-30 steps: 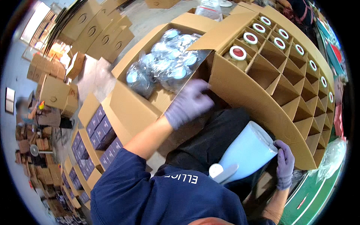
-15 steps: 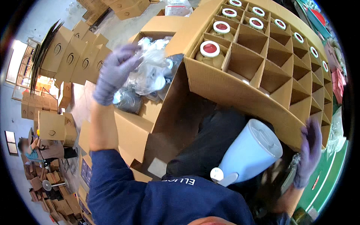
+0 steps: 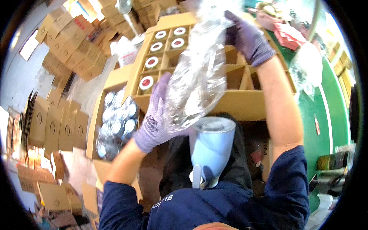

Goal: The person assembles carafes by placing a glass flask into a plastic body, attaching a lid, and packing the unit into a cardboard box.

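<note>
Clear plastic bag [image 3: 199,76] top cut off, contents blurred, unreadable.

- Your left hand [image 3: 153,122] and right hand [image 3: 247,38] wear matt, knitted purple cloth gloves, gripping a glossy, crinkled clear plastic bag [image 3: 199,76].
- The divided carton [image 3: 245,103] before you is matt brown cardboard.
- The light-blue container [image 3: 211,147] at your chest looks like smooth plastic.
- Shiny plastic-wrapped lids [image 3: 115,119] fill the cardboard box [image 3: 94,126] beside it.
</note>
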A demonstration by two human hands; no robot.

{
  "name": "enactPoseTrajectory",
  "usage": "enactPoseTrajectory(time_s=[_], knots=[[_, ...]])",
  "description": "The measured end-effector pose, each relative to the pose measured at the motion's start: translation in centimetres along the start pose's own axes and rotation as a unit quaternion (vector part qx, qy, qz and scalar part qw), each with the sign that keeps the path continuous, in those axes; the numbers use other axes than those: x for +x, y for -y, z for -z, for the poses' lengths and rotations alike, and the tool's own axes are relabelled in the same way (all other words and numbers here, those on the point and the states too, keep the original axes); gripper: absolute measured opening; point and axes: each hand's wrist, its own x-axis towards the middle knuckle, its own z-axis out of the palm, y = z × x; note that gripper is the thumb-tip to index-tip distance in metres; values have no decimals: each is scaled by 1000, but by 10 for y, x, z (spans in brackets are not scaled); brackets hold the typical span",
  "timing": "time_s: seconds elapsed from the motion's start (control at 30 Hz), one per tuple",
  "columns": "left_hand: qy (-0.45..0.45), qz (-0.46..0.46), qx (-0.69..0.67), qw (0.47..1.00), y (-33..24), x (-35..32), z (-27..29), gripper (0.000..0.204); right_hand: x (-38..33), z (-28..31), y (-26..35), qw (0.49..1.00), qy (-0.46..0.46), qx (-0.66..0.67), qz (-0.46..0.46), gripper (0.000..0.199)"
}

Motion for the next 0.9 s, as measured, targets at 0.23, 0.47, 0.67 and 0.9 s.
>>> enactPoseTrajectory(time_s=[0.23,0.47,0.67,0.9], knots=[[-159,115,-163,967,-29,60,-64,50,-129,15,-43,888,-101,-326,308,94],[-229,306,-457,803,36,-14,-101,39,-199,41,-104,954,-196,223,39,25],[-88,258,-284,920,3,-74,-120,26,-220,80,-183,970,-209,-101,76,20],[-77,243,-224,941,-5,-74,-124,29,-238,68,-188,961,-232,-129,82,23]])
